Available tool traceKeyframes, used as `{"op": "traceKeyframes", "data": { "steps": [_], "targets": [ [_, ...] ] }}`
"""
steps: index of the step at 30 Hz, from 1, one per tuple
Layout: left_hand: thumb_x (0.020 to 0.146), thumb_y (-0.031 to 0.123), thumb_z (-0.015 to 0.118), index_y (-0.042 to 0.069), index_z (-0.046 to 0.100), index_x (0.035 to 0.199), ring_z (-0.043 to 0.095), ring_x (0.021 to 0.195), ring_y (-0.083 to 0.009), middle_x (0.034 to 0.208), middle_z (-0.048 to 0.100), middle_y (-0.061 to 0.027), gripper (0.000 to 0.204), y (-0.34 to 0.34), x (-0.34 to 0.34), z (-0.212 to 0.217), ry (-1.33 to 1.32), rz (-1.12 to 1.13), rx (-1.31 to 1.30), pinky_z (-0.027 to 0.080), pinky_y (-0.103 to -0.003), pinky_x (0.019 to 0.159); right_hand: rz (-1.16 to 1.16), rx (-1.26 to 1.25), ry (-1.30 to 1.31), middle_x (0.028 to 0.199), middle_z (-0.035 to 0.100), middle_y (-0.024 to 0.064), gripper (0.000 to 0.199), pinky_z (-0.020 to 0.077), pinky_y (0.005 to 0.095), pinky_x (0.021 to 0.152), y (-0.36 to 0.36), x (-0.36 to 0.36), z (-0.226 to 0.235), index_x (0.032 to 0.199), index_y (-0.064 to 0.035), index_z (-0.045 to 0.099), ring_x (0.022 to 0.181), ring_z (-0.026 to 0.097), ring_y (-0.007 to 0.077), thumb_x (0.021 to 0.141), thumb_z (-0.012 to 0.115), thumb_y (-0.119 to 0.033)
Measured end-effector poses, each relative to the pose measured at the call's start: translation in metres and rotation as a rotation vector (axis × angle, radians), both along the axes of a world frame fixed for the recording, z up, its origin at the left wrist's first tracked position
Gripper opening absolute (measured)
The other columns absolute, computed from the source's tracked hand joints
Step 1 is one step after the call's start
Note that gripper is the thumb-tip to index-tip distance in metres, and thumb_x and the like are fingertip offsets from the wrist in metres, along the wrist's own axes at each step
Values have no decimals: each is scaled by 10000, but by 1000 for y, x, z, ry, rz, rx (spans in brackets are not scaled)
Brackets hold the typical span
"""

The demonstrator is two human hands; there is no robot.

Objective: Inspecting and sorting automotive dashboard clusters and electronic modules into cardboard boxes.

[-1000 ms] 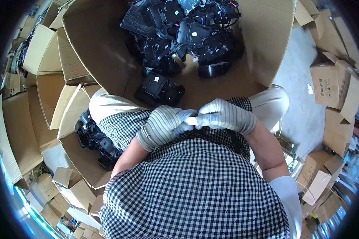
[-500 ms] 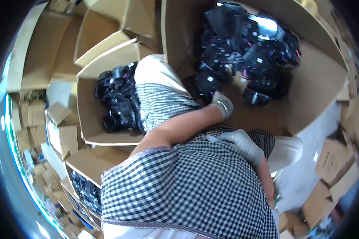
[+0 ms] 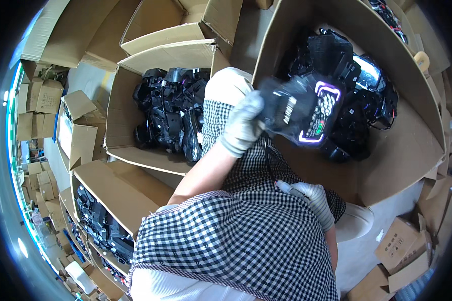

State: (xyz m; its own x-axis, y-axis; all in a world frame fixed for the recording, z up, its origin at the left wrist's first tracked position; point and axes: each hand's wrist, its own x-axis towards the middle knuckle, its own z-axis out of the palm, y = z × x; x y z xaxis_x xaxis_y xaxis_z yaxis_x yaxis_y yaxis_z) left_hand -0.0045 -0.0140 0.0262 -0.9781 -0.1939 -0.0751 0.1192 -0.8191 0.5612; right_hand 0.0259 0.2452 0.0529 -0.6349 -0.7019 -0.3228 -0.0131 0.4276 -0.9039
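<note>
- Left hand [image 3: 242, 125], gloved, is clamped around a black gadget in a clear plastic bag [image 3: 301, 113], holding it up at the near edge of the big cardboard box [image 3: 412, 150].
- The bagged gadget sticks out to the right of the left hand, long axis running roughly sideways and tilted a bit, with its purple-lit face pointing away from the fingers.
- Right hand [image 3: 311, 195], also gloved, sits low by the lap, curled around something small and white [image 3: 282, 186]; can't tell what it is.
- The gadget lies up and a little left of the right hand, well apart, so the left hand is the nearer one.
- Just beyond the left hand is the pile of black parts [image 3: 356, 95] in that box; off to its left is a second box of black parts [image 3: 168, 113].
</note>
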Motion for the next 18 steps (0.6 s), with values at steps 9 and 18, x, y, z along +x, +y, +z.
{"op": "traceKeyframes", "data": {
  "steps": [9, 18],
  "targets": [
    [947, 338, 455, 73, 541, 1249, 525, 1159, -266, 1269, 574, -99, 411, -127, 53, 17, 131, 679, 475, 396, -513, 979, 174, -158, 288, 654, 615, 147, 173, 455, 360, 497, -99, -35, 32, 881, -44, 685, 526, 597, 283, 890, 595, -191],
    [918, 380, 512, 149, 633, 1032, 589, 934, -220, 1041, 659, -47, 285, -169, 128, -87, -293, 1188, 460, 465, -418, 800, 567, 34, 334, 680, 633, 168, 387, 489, 472, 617, -181, -19, 8, 863, -100, 655, 621, 628, 346, 948, 443, -412]
  ]
}}
